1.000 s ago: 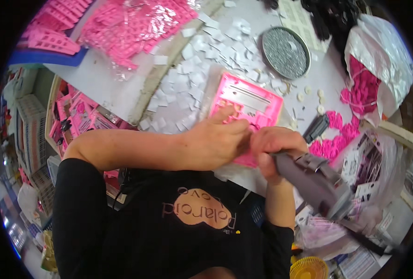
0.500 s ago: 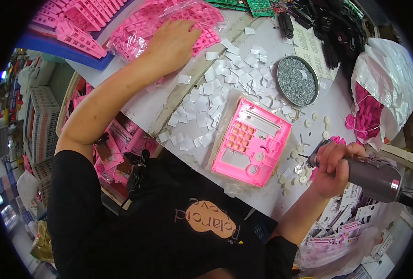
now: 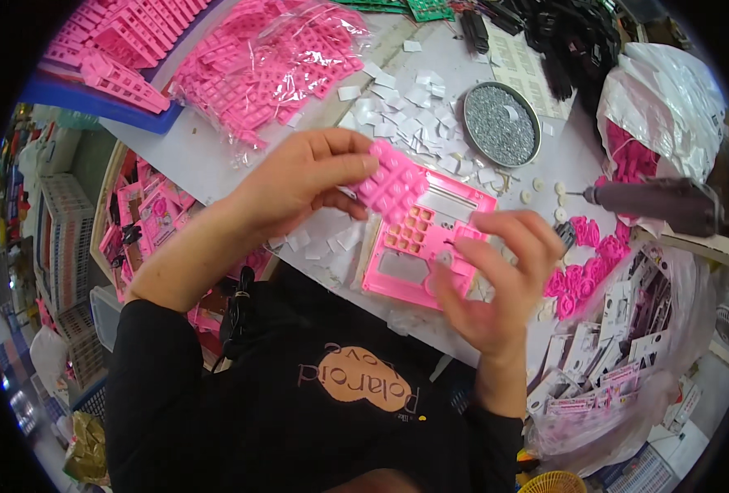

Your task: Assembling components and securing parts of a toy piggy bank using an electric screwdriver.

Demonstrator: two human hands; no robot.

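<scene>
Between the thumb and fingers of my left hand (image 3: pixel 319 172) is a pink keypad (image 3: pixel 391 182) with raised square buttons, tilted above the casing. The pink plastic casing (image 3: pixel 377 275) lies open side up on the table, with a grid of square holes, a clear window and a round opening. My right hand (image 3: pixel 504 267) hovers over the casing's right side with fingers spread and holds nothing. A grey electric screwdriver (image 3: pixel 660 205) hangs at the right, apart from my hand, its bit pointing left.
A round dish of small metal screws (image 3: pixel 502 125) stands beyond the casing. White paper squares (image 3: pixel 413 107) are scattered around. A clear bag of pink keypads (image 3: pixel 274 62) and a blue tray (image 3: pixel 155 123) lie at upper left. Pink cord bundles (image 3: pixel 582 283) lie right.
My left hand has come from the clear bag to the casing, bringing a pink keypad. My right hand has let go of the screwdriver and moved left over the casing.
</scene>
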